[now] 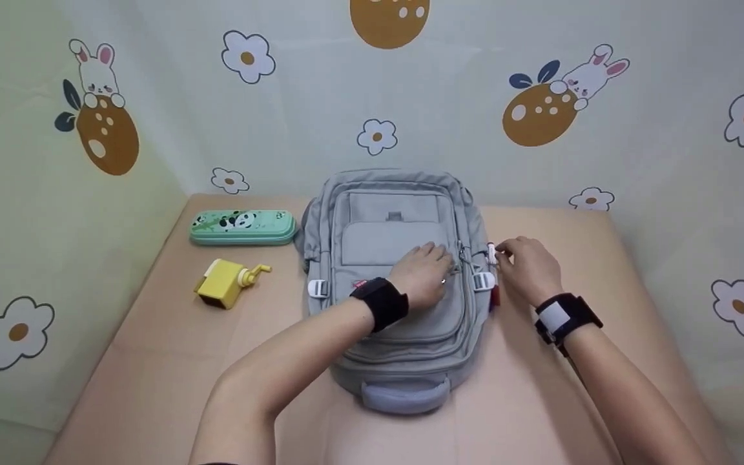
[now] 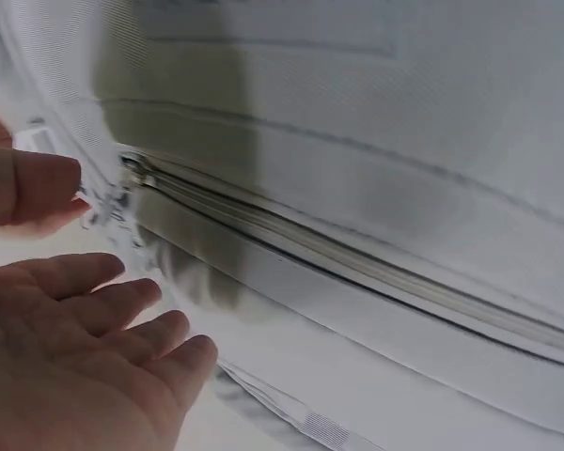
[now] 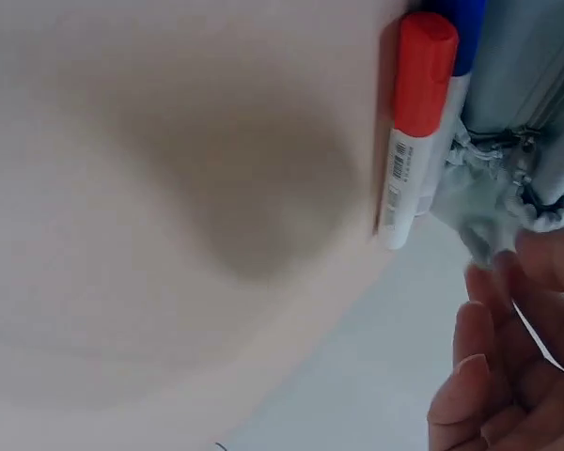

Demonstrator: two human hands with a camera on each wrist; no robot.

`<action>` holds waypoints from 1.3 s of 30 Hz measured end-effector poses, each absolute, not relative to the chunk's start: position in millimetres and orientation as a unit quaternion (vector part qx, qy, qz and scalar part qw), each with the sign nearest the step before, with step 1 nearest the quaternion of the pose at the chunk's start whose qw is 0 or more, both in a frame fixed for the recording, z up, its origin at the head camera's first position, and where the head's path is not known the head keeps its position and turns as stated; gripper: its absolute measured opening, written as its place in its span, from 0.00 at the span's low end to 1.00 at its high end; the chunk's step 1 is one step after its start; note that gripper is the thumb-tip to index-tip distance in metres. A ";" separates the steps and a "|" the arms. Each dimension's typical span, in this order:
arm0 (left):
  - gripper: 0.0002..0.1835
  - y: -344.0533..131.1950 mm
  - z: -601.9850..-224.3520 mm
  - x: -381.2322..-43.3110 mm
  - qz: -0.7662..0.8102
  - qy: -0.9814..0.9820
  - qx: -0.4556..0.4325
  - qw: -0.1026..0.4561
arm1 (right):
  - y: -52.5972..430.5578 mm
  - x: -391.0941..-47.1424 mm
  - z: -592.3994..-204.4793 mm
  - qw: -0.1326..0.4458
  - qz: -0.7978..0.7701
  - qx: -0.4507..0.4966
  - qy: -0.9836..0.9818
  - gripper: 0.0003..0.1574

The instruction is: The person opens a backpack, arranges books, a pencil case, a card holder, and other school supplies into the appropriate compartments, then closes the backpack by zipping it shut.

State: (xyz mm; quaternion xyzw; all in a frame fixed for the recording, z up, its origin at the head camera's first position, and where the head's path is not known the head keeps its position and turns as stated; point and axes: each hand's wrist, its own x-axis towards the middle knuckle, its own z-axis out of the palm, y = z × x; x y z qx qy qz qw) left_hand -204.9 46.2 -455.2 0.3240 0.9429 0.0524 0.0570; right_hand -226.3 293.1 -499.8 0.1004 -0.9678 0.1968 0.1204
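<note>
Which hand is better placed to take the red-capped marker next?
Probably the right hand: it is beside the backpack, near the red-capped marker. The left hand is over the backpack's front.

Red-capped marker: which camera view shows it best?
The right wrist view: the red-capped marker shows there close up and end to end, nothing covering it. The head view gives little more than a small red patch beside the backpack; the left wrist view shows none of it.
</note>
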 end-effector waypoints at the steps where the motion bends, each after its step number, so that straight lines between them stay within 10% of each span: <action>1: 0.29 45.5 -457.9 -207.4 0.042 0.944 0.322 0.058 | 290.6 -226.2 -497.5 0.135 0.200 0.102 -0.965 0.11; 24: 0.32 38.2 -471.7 -220.6 0.034 0.947 0.314 0.063 | 244.7 -228.4 -487.7 0.046 0.211 0.179 -0.960 0.10; 39: 0.32 37.8 -468.6 -221.4 0.026 0.943 0.322 0.082 | 243.5 -230.1 -491.6 0.147 0.122 0.258 -0.947 0.06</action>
